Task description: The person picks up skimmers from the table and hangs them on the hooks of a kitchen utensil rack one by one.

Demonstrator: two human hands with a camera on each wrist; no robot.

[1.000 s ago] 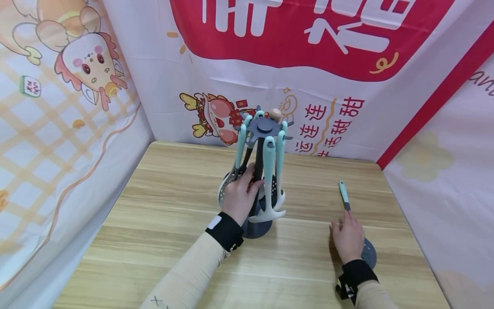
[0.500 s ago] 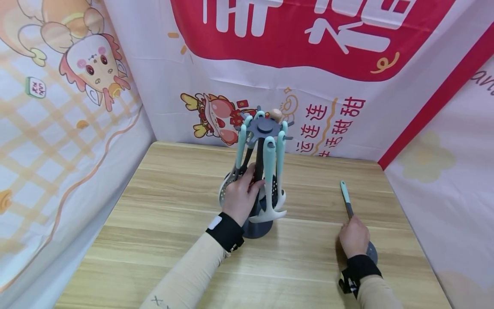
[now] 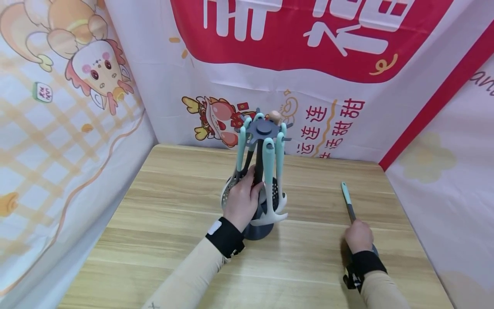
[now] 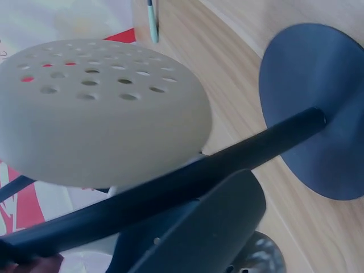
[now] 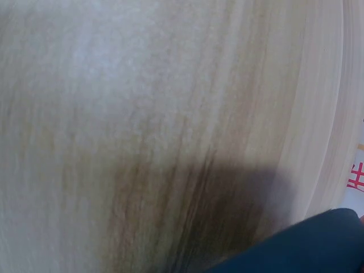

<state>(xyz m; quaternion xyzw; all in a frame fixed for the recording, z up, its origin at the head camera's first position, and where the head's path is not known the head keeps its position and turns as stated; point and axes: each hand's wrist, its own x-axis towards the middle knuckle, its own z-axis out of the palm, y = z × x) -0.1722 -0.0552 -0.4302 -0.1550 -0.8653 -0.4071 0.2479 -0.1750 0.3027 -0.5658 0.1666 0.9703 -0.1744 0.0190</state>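
In the head view my left hand (image 3: pixel 242 201) grips the dark upright post of a rotating utensil rack (image 3: pixel 264 126). Utensils with mint handles (image 3: pixel 268 161) hang round it. The left wrist view has the post (image 4: pixel 290 133), its round dark base (image 4: pixel 313 74) and a pale perforated head (image 4: pixel 102 136) close by; a fingertip shows at the bottom left. On the table at right lies a skimmer (image 3: pixel 347 197) with a mint handle and dark shaft. My right hand (image 3: pixel 359 236) curls round its lower shaft, hiding most of the round head. A dark piece (image 5: pixel 307 244) fills the right wrist view's lower corner.
The wood-grain table (image 3: pixel 170 189) ends at a printed cloth backdrop (image 3: pixel 162 86) behind, with cloth walls on both sides. The rack stands near the middle of the table, well left of the skimmer.
My right hand has slid a little right and towards me along the skimmer, and its straighter fingers have curled round the shaft. The left hand stays on the post.
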